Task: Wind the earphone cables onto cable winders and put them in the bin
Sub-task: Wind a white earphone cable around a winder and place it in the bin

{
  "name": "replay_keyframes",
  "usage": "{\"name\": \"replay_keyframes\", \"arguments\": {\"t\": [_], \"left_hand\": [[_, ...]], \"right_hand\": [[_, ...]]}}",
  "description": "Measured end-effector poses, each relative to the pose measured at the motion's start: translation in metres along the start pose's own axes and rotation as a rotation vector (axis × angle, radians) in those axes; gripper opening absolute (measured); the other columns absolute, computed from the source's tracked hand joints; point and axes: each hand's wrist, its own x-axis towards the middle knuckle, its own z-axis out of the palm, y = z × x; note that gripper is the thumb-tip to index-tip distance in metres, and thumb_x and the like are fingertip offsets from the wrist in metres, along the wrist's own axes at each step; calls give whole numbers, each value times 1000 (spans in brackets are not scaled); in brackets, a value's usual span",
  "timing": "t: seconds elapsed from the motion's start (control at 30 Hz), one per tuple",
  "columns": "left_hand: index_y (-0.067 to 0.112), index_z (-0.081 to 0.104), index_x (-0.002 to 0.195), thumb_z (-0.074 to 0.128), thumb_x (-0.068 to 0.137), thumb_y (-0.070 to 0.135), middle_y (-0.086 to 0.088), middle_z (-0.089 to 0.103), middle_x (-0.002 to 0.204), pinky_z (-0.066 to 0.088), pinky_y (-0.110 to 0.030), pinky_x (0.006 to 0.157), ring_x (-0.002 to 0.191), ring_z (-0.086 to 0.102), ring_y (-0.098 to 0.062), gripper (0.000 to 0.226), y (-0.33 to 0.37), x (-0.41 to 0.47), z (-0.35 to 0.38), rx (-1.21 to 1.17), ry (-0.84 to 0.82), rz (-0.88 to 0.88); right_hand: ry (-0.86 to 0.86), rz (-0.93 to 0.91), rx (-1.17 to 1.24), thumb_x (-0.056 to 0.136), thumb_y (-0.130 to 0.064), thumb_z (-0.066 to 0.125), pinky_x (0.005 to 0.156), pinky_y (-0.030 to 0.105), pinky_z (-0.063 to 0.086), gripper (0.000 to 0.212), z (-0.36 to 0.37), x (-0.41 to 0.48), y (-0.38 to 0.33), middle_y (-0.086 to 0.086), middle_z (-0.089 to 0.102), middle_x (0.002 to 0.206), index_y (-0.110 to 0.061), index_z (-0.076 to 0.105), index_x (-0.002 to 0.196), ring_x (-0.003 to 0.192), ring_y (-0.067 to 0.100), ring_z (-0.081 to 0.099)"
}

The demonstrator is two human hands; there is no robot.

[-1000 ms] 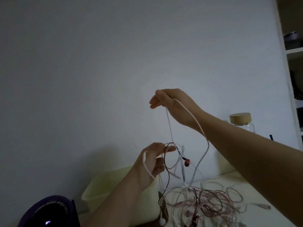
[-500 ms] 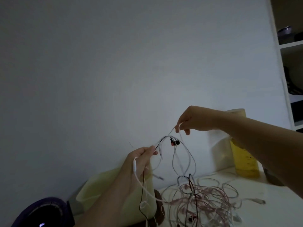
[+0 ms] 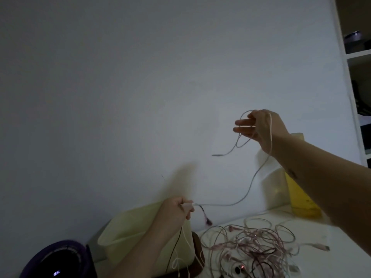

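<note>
Freeing a white cable (image 3: 254, 178) from the tangle (image 3: 251, 244) at the table's (image 3: 321, 259) left edge, pinched in left hand (image 3: 176, 210) and raised right hand (image 3: 261, 127). Next, probably: shed the dangling dark strand (image 3: 205, 216), then start winding.

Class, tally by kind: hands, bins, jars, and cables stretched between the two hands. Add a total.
hands: 2, left hand and right hand
bin: 1
jar: 1
white cable: 1
Total: 5

Yellow jar (image 3: 300, 199) on white table (image 3: 321, 264); purple round object (image 3: 54, 257) lower left; shelving (image 3: 358, 57) right.
</note>
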Motion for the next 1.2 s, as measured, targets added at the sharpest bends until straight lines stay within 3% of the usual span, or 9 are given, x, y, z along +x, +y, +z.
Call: {"name": "replay_keyframes", "arguments": {"t": [0.13, 0.27, 0.37, 0.43, 0.53, 0.63, 0.8, 0.97, 1.2], "left_hand": [[17, 68, 100, 53, 97, 23, 7, 58, 82, 37, -12, 52, 61, 46, 0, 16, -1, 6, 9, -4, -20, -84], [13, 51, 133, 52, 97, 35, -3, 55, 128, 38, -21, 83, 98, 49, -11, 41, 12, 14, 2, 40, 80, -70], [12, 52, 129, 52, 98, 31, -4, 54, 124, 34, -22, 84, 101, 47, -12, 36, 30, 15, -17, -6, 133, -9], [11, 56, 124, 48, 100, 28, -4, 56, 117, 39, -25, 85, 103, 53, -19, 30, 44, 19, -31, -69, 174, 34], [8, 59, 119, 46, 101, 26, -4, 56, 95, 47, -30, 65, 76, 56, -23, 28, 65, 22, -48, -323, 203, 73], [17, 61, 100, 41, 102, 27, 1, 42, 82, 30, -19, 46, 57, 37, -10, 22, 78, 20, -58, -442, 211, 154], [19, 62, 94, 35, 104, 24, 1, 40, 82, 26, -17, 43, 42, 29, -3, 29, 89, 9, -63, -583, 168, 216], [17, 63, 95, 32, 105, 23, 1, 40, 78, 24, -15, 38, 38, 27, -2, 33, 85, 6, -68, -651, 182, 257], [18, 62, 93, 29, 106, 23, 2, 42, 76, 25, -14, 38, 38, 27, -2, 36, 73, 10, -62, -681, 236, 275]], "right_hand": [[-100, -113, -250, 98, -10, 36, 65, 27, 48, 25, -5, -1, 2, 9, 67, 79, -8, 52, 80, 65, 23, 65], [-291, 18, -398, 96, -11, 42, 73, 31, 50, 22, 0, -11, 5, 9, 70, 80, -6, 55, 80, 70, 26, 68], [-433, 120, -257, 98, -14, 42, 83, 37, 49, 20, 11, -25, 11, 11, 71, 84, -7, 54, 84, 83, 27, 70], [-487, 78, -318, 98, -14, 46, 76, 32, 44, 16, 19, -37, 18, 8, 72, 81, -8, 59, 90, 82, 21, 69], [-620, 5, -457, 90, -8, 58, 78, 31, 40, 12, 33, -57, 35, 17, 69, 87, -9, 65, 100, 80, 20, 62], [-779, 22, -581, 86, -16, 66, 96, 34, 44, 34, 44, -76, 59, 17, 67, 99, -15, 62, 120, 83, 17, 59], [-794, -43, -621, 86, -29, 67, 75, 24, 47, 18, 62, -89, 85, 6, 72, 97, -15, 75, 95, 71, 6, 57], [-706, -49, -661, 86, -26, 68, 62, 9, 42, 17, 59, -82, 89, -6, 66, 73, -10, 75, 90, 65, -2, 57], [-682, -39, -801, 86, -22, 68, 83, 23, 50, 11, 29, -67, 88, 0, 73, 89, -13, 73, 88, 87, 10, 67]]}}
